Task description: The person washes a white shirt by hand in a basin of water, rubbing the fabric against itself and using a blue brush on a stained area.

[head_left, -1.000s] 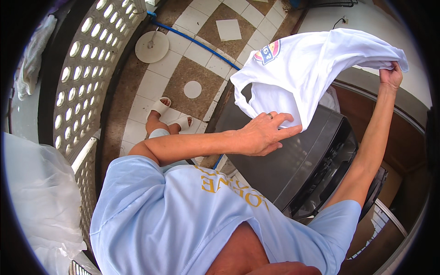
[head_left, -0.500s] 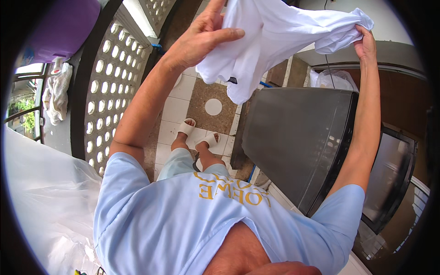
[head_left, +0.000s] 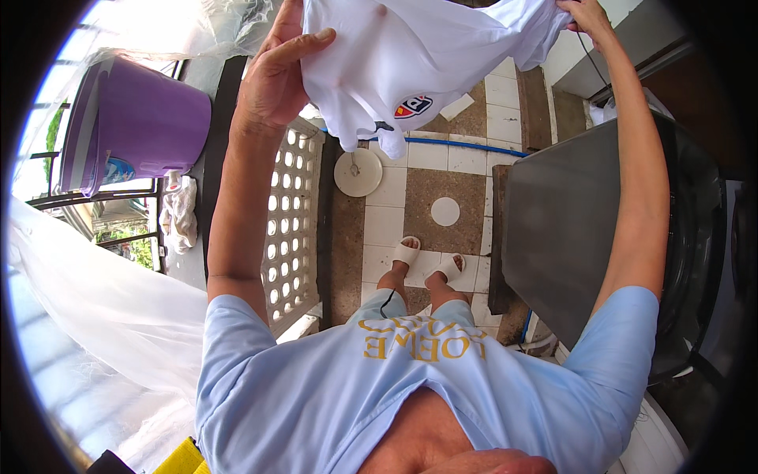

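White shirt (head_left: 418, 63) held up and spread between both raised hands. Left hand (head_left: 276, 75): fingers clenched on the shirt's left edge. Right hand (head_left: 584, 14): fingers pinching its right corner. Purple bucket (head_left: 130, 126) on the ledge at left, contents not visible. Grey washing machine (head_left: 584, 221) at right, lid closed, above tiled floor (head_left: 395, 221).

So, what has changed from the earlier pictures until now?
Both hands raised the white shirt from in front of the dark washing machine to overhead and spread it wider. The left hand and the right hand kept their grip on the cloth; the person stayed standing beside the machine.
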`<action>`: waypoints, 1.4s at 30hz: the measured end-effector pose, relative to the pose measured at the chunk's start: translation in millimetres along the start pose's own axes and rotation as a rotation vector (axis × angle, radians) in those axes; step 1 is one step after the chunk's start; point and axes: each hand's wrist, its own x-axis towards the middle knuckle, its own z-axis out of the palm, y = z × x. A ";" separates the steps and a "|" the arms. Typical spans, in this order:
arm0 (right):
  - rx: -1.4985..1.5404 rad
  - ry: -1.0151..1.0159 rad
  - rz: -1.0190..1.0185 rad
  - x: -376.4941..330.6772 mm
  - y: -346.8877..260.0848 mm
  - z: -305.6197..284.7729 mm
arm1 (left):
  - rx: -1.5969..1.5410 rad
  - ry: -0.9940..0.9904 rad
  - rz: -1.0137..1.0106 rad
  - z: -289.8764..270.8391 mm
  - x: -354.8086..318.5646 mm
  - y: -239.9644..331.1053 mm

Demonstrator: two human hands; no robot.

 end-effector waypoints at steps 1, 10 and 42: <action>0.165 0.340 -0.164 -3.9 4.2 4.6 | -0.020 -0.083 0.079 0.8 10.7 2.2; 0.371 0.044 -0.439 -243.4 28.6 194.5 | -0.207 -0.197 0.066 13.3 58.9 13.5; 0.570 -0.573 0.057 -119.2 -102.9 -20.5 | 0.061 0.028 -0.019 -80.8 46.3 11.6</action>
